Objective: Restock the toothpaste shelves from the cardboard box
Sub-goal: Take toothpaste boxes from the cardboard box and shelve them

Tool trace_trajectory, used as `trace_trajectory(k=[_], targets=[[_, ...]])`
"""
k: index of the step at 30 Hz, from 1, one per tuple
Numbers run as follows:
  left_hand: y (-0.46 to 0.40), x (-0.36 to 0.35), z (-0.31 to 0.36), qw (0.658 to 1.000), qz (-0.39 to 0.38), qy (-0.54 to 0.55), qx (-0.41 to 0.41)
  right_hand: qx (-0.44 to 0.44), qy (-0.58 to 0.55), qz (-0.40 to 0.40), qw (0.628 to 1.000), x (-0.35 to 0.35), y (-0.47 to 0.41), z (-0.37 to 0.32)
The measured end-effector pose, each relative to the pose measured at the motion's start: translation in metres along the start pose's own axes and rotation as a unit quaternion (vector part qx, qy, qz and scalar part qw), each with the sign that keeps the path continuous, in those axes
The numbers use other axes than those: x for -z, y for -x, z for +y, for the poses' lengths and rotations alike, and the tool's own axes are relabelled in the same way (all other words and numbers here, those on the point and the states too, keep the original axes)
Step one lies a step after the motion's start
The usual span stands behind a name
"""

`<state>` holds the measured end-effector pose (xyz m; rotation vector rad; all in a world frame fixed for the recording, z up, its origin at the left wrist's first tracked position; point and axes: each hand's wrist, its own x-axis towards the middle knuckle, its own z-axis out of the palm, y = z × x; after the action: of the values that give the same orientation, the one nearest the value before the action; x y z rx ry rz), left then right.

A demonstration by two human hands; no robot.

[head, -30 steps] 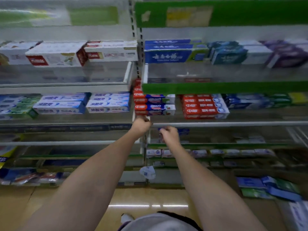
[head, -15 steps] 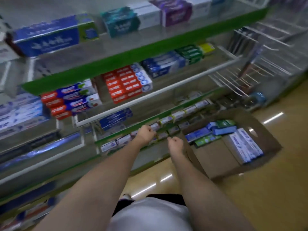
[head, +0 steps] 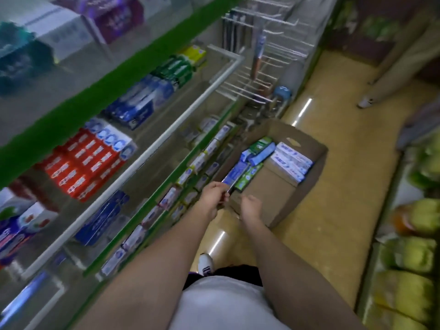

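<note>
**Reaching into the box for more toothpaste**

I am looking down at the cardboard box [head: 309, 163] on the floor, just beside the bottom of the shelves [head: 152, 148]. It is partly filled with toothpaste packs [head: 291, 163] — white ones at the far end, blue and green ones nearer the shelves.

My left hand [head: 213, 198] has its fingers curled round the near end of a blue toothpaste pack [head: 234, 175]. The picture is blurry, so I cannot tell if the pack is lifted or lying in the box. My right hand [head: 250, 207] is loosely curled just beside it and holds nothing.

The blue pack is long and thin. Its long side points away from me, up and to the right, like the green one next to it.

I think these packs are light and stiff, with smooth card that could slip. Holding one end may let it tip — a hold round the middle of the long sides looks safer.
</note>
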<state>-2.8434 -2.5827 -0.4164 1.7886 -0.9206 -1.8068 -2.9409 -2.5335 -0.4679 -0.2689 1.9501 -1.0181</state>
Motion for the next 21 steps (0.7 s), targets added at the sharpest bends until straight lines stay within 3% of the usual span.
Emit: trace_trajectory(k=[10, 21], targets=[[-0.040, -0.056, 0.014, 0.986, -0.144, 0.043, 0.072, -0.021, -0.025, 0.159, 0.987, 0.054, -0.025, -0.010], [-0.087, -0.113, 0.039, 0.979, -0.167, 0.040, 0.110, -0.028, -0.037, 0.169, 0.985, 0.086, -0.088, -0.029]])
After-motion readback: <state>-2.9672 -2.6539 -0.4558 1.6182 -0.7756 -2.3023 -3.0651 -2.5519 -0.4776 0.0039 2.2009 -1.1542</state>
